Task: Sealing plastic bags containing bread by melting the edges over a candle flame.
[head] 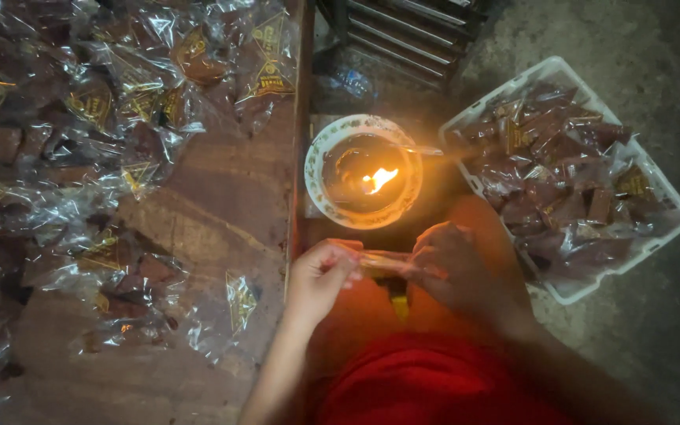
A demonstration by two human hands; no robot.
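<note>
Just below a patterned bowl [316,169] with a small flame [379,179] burning in it, a clear packet [383,264] is pinched at its top edge between both hands. The left hand [318,277] is closed on the packet's left end, thumb against fingers, and the right hand [454,264] is curled shut on its right end. A white basket [674,224] of filled packets is seen to the right, well apart, and more packets [88,157] are spread over the wooden table [222,189] on the left.

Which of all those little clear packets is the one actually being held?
The packet stretched between the left hand and right hand, just below the flame bowl. The others lie loose on the wooden table or in the white basket.
</note>
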